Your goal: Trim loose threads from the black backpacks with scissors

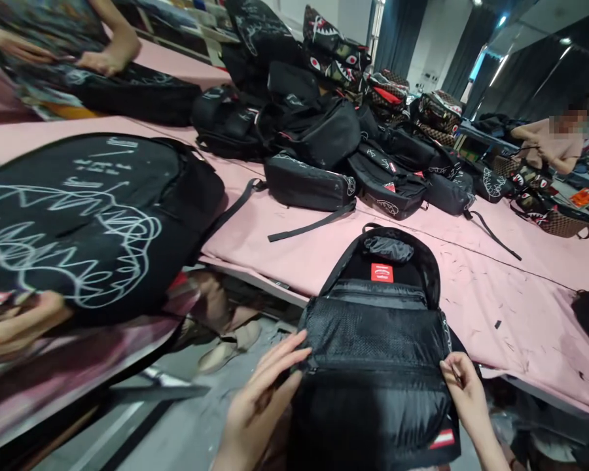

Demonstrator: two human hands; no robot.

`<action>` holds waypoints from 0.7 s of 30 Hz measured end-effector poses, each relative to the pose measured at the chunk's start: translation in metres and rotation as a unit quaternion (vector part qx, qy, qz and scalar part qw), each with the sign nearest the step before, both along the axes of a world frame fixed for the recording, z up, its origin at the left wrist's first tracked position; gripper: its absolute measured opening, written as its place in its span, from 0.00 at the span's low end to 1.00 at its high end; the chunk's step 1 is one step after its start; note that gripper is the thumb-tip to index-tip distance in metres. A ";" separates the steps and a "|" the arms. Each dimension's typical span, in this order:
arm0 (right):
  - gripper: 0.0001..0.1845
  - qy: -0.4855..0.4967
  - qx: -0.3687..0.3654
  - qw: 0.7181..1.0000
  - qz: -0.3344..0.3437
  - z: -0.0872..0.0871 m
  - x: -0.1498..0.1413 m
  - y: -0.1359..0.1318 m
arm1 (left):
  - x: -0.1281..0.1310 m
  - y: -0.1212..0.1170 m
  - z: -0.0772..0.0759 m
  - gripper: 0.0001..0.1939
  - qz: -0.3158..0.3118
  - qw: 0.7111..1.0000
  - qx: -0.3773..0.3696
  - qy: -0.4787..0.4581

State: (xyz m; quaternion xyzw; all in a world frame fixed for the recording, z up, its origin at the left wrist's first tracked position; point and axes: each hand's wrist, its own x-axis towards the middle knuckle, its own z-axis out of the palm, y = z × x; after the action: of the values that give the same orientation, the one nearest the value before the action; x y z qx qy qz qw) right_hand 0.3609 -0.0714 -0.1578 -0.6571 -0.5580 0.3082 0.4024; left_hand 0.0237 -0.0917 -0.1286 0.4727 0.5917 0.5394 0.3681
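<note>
A black backpack (373,327) lies opened out in front of me, its upper part on the pink table and its lower part over the near edge. Inside it show a red label (382,273), a mesh pocket and dark lining. My left hand (267,389) rests against the backpack's left edge, fingers stretched out and thumb apart. On the opposite side, my right hand (464,379) pinches the backpack's right edge between thumb and fingers. A small red-and-white tag (442,438) sits at the bag's lower right corner.
A large black backpack (78,216) with white scribbled lines stands at left, a co-worker's hand (24,320) at its lower front. Black and patterned bags (309,131) are piled across the pink table (500,301), with loose straps and thread scraps. Other people work at upper left and far right.
</note>
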 end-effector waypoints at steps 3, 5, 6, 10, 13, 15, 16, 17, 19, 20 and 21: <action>0.18 0.029 0.003 0.999 -0.046 -0.002 -0.001 -0.008 | 0.010 -0.012 0.007 0.21 0.082 0.981 -0.111 -0.140; 0.22 0.061 0.000 0.996 -0.068 -0.004 -0.001 -0.013 | 0.012 -0.015 0.006 0.23 0.084 0.947 -0.195 -0.239; 0.22 0.077 -0.007 0.995 -0.069 -0.004 -0.002 -0.015 | 0.012 -0.015 0.004 0.22 0.068 0.930 -0.227 -0.279; 0.15 0.197 -0.015 0.977 -0.084 0.003 -0.008 -0.017 | 0.009 -0.013 -0.002 0.20 0.008 0.886 -0.264 -0.382; 0.14 0.348 -0.018 0.933 -0.092 0.011 -0.017 -0.017 | 0.008 -0.013 -0.003 0.21 0.004 0.875 -0.258 -0.409; 0.13 0.409 -0.026 0.909 -0.078 0.013 -0.021 -0.017 | 0.008 -0.014 -0.002 0.21 0.011 0.874 -0.251 -0.415; 0.13 0.424 -0.028 0.902 -0.075 0.013 -0.023 -0.017 | 0.009 -0.014 -0.001 0.21 0.014 0.874 -0.249 -0.418; 0.13 0.433 -0.028 0.898 -0.076 0.013 -0.024 -0.017 | 0.009 -0.014 0.000 0.22 0.019 0.872 -0.250 -0.419; 0.14 0.442 -0.021 0.892 -0.089 0.011 -0.025 -0.016 | 0.010 -0.014 0.003 0.23 0.030 0.871 -0.259 -0.417; 0.14 0.446 -0.017 0.889 -0.099 0.010 -0.025 -0.015 | 0.010 -0.013 0.005 0.24 0.041 0.871 -0.267 -0.411; 0.15 0.452 -0.015 0.886 -0.106 0.009 -0.025 -0.014 | 0.011 -0.012 0.006 0.25 0.054 0.872 -0.277 -0.401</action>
State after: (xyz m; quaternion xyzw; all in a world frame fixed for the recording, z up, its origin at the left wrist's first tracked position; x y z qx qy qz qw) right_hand 0.3354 -0.0858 -0.1483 -0.5077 -0.2383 0.5356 0.6314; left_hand 0.0344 -0.1040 -0.1224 0.0618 0.5434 0.5156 0.6596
